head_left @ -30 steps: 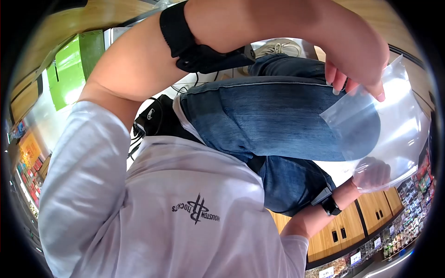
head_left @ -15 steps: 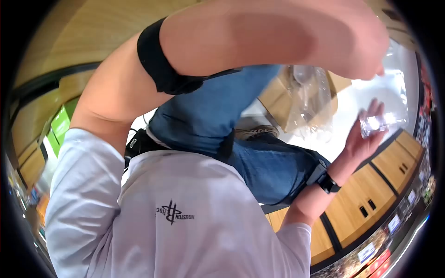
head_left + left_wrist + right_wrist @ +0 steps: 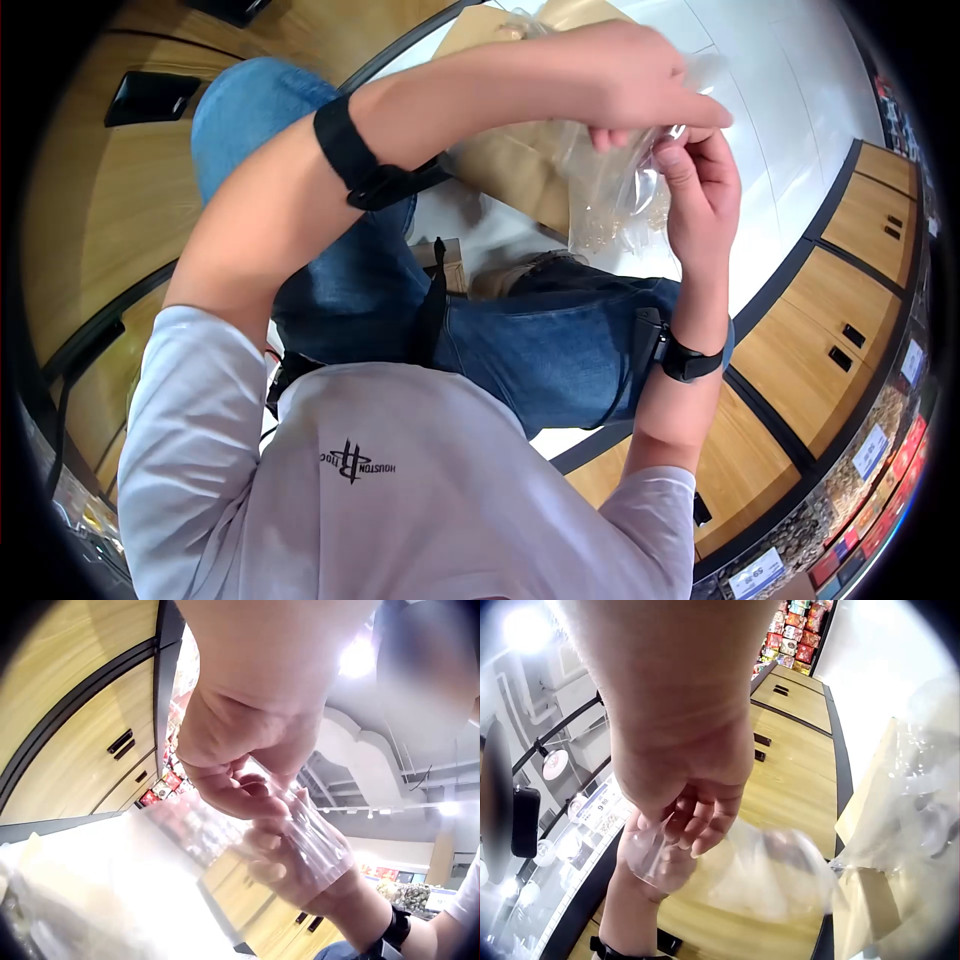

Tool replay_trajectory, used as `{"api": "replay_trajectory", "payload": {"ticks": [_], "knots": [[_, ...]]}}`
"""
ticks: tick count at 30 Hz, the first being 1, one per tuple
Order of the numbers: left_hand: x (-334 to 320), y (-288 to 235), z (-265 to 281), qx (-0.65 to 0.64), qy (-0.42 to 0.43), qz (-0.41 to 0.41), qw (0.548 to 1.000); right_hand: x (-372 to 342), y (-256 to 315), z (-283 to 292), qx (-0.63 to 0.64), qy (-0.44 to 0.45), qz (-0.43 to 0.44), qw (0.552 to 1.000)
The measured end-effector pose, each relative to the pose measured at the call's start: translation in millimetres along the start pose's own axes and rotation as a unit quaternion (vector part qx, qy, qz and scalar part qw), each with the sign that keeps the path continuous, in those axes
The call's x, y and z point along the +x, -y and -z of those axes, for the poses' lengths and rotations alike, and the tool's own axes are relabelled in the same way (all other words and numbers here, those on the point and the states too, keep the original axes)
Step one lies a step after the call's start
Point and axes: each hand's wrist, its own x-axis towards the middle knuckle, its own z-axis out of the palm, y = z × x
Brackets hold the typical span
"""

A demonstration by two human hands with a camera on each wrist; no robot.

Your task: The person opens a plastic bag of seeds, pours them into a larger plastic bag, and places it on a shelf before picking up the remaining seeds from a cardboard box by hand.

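Note:
In the head view both hands meet at the upper right around thin clear plastic [image 3: 640, 185]. My left hand [image 3: 635, 85] reaches across from the left and bends down, its fingertips pinching the plastic [image 3: 315, 840] in the left wrist view. My right hand [image 3: 705, 190] comes up from below, thumb and fingers closed on the film's edge close to the left fingertips. In the right wrist view, the fingers of my right hand [image 3: 697, 795] grip crumpled film [image 3: 649, 859], with the left hand behind it. How far the film extends cannot be told.
Beyond the hands, an open cardboard box [image 3: 515, 180] with clear plastic over it stands on the white tiled floor [image 3: 800, 90]. Bent legs in jeans [image 3: 540, 345] lie below. Wooden cabinets [image 3: 810, 310] line the right, under shelves of goods.
Both hands have moved left in the head view and come together. The right hand's spread fingers have closed on the plastic. The view has shifted, with more of the box and right-hand cabinets showing.

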Motion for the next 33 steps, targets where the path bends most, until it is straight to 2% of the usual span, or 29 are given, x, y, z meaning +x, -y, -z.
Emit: {"api": "replay_trajectory", "payload": {"ticks": [1, 2, 5, 8, 10, 12, 14, 16, 18, 21, 23, 24, 26, 27, 29, 33], "knots": [[-7.4, 3.0, -2.2, -0.048, -0.008, 0.029, 0.998, -3.6, -3.6, 0.3, 0.009, 0.005, -0.013, 1.0], [-10.2, 7.2, -3.5, -0.044, -0.002, 0.026, 0.999, -6.6, -4.7, -7.0, 0.049, -0.019, -0.032, 0.998], [-17.1, 20.4, -6.8, -0.145, 0.031, 0.022, 0.989, -10.2, -18.1, -13.6, 0.119, -0.003, -0.045, 0.992], [-21.7, 20.3, -8.0, -0.156, 0.029, 0.041, 0.986, -11.9, -25.1, -22.7, 0.174, -0.026, -0.041, 0.983], [-25.1, 17.2, -3.6, -0.164, 0.045, 0.046, 0.984, -8.9, -25.0, -22.9, 0.235, -0.002, -0.052, 0.971], [-28.0, 17.9, -0.3, -0.242, 0.028, 0.051, 0.969, -1.6, -23.3, -26.7, 0.274, 0.014, -0.043, 0.961], [-29.0, 18.9, 2.0, -0.25, 0.023, 0.05, 0.967, 2.4, -15.4, -30.5, 0.263, -0.013, -0.056, 0.963], [-32.0, 22.0, 2.1, -0.256, 0.014, 0.055, 0.965, 5.1, -21.5, -31.4, 0.284, -0.021, -0.104, 0.953], [-32.5, 27.4, 2.0, -0.291, -0.003, 0.045, 0.956, 10.9, -26.0, -35.8, 0.3, -0.036, -0.09, 0.949], [-31.5, 34.3, 3.0, -0.273, -0.009, 0.046, 0.961, 18.9, -29.2, -34.5, 0.291, -0.03, -0.116, 0.949], [-32.5, 32.7, 4.2, -0.244, -0.007, 0.048, 0.969, 23.6, -23.5, -33.3, 0.14, -0.005, -0.123, 0.982], [-33.5, 32.7, 3.3, -0.241, -0.007, 0.049, 0.969, 25.5, -22.2, -34.7, 0.142, -0.005, -0.121, 0.982], [-35.6, 38.4, -3.0, -0.121, -0.011, 0.023, 0.992, 26.4, -19.8, -38.9, 0.052, -0.028, -0.148, 0.987], [-35.4, 43.7, -7.2, -0.098, -0.03, -0.017, 0.995, 25.4, -16.1, -39.6, 0.053, -0.028, -0.147, 0.987], [-35.2, 43.1, -7.2, -0.085, -0.026, -0.005, 0.996, 23.6, -9.2, -40.1, -0.076, -0.025, -0.118, 0.99], [-33.5, 41.1, -4.3, -0.014, -0.027, 0.0, 1.0, 24.3, -10.4, -34.2, -0.094, 0.009, -0.137, 0.986]]}}
